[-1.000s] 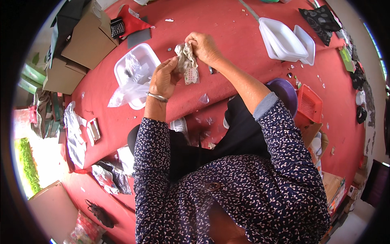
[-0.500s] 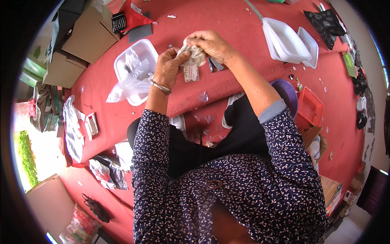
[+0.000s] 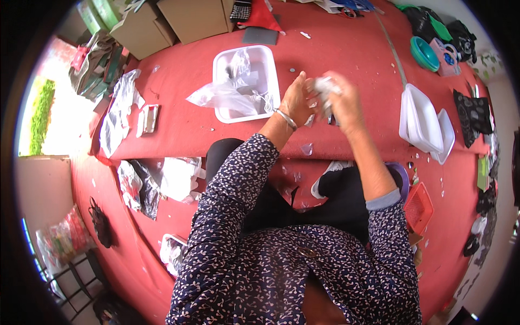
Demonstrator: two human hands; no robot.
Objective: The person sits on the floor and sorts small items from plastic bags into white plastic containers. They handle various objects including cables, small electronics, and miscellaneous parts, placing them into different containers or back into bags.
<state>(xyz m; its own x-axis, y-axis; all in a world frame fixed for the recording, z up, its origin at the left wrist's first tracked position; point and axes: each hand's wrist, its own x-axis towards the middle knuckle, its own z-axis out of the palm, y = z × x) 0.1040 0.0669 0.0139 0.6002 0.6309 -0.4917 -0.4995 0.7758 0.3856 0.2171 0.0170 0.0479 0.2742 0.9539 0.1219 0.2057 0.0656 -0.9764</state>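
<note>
In my right hand point(image 3: 346, 104) is a pale, crumpled cloth point(image 3: 327, 88), bunched up in the fingers. Both the hand and the cloth are smeared by motion. Just left of it, my left hand point(image 3: 296, 101) has its fingers stretched out, with nothing seen in them. A metal bangle point(image 3: 286, 119) circles that wrist. Below the hands, a small dark object point(image 3: 331, 118) lies partly hidden on the red cover. To the left stands a white plastic tub point(image 3: 220, 69) with a clear plastic bag point(image 3: 225, 96) in and over its edge.
Nested white tubs point(image 3: 423, 122) stand to the right, near a red basket point(image 3: 418, 208) and a purple basin point(image 3: 401, 176). Cardboard boxes point(image 3: 195, 20) line the far left. A flat grey piece point(image 3: 261, 36) lies beyond the tub, and teal bowls point(image 3: 423, 54) sit far right.
The view has shifted, so the surroundings sit further left or right. My left hand has come off the cloth, which now stays in my right hand alone.
</note>
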